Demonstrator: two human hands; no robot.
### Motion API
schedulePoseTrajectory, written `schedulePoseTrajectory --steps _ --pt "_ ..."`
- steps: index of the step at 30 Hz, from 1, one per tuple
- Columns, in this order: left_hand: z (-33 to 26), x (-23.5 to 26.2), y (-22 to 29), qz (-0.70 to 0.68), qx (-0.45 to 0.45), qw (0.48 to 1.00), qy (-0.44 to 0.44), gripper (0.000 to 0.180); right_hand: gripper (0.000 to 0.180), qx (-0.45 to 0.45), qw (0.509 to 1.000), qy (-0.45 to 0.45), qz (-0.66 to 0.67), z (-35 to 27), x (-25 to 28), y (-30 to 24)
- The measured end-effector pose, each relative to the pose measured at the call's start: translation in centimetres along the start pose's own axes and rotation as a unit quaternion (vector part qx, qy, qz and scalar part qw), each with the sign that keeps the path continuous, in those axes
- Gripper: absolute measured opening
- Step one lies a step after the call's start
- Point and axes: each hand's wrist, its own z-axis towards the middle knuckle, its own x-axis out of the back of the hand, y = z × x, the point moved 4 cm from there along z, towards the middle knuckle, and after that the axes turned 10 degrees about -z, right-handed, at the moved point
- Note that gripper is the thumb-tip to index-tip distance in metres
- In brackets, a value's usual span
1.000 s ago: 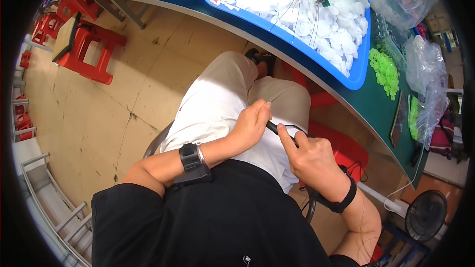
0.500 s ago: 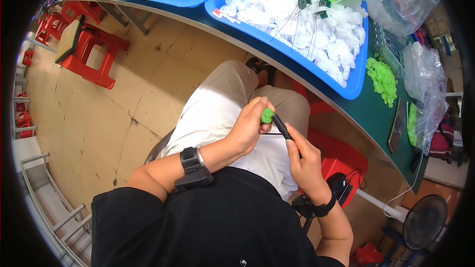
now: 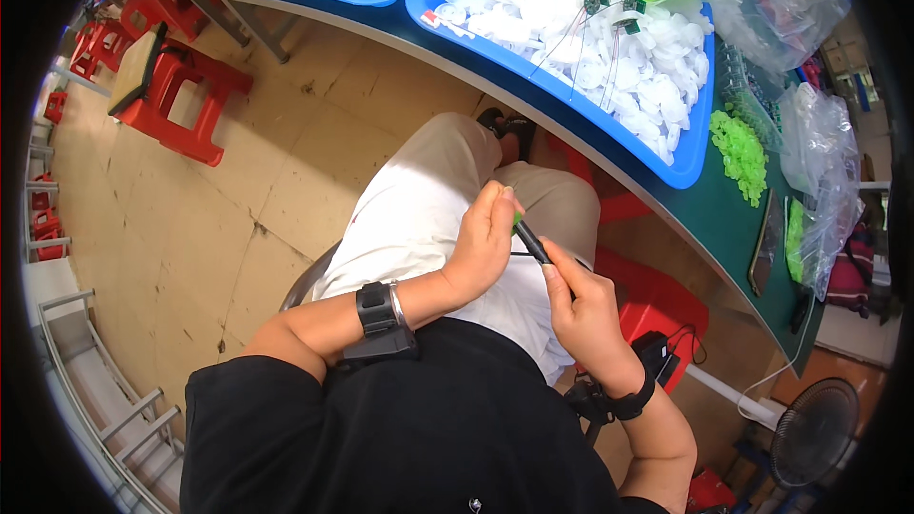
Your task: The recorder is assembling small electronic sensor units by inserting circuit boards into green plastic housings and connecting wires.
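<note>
holding a small green piece (image 3: 516,220) over the lap, the left hand (image 3: 484,246) has its fingers closed around it; only a sliver of green shows at the fingertips. right hand (image 3: 583,306) grips a thin black tool (image 3: 533,244), fingers closed on its lower end, tip tilted up-left and touching the green piece. both hands sit just below the edge of the dark green worktop (image 3: 709,214). on the worktop: blue tray (image 3: 687,148) heaped with white round caps (image 3: 609,33), a loose pile of green parts (image 3: 740,152) to its right, clear plastic bags (image 3: 817,138) beyond. red stool (image 3: 176,100) on the tiled floor, well apart to the left.
</note>
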Motion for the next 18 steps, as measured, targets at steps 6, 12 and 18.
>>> schedulePoseTrajectory --steps 6,12,18 --pt "0.2 0.7 0.1 0.031 -0.003 0.999 0.014 0.03 0.034 0.167 0.956 0.056 -0.236 0.5 -0.1 -1.6" --pt "0.6 0.4 -0.8 -0.037 0.059 0.998 0.005 0.029 0.039 0.229 0.894 0.052 -0.382 0.4 0.2 -0.6" --pt "1.2 -0.6 -0.2 -0.267 0.275 0.921 -0.065 0.037 0.039 0.173 0.952 0.051 -0.248 0.2 2.1 0.5"
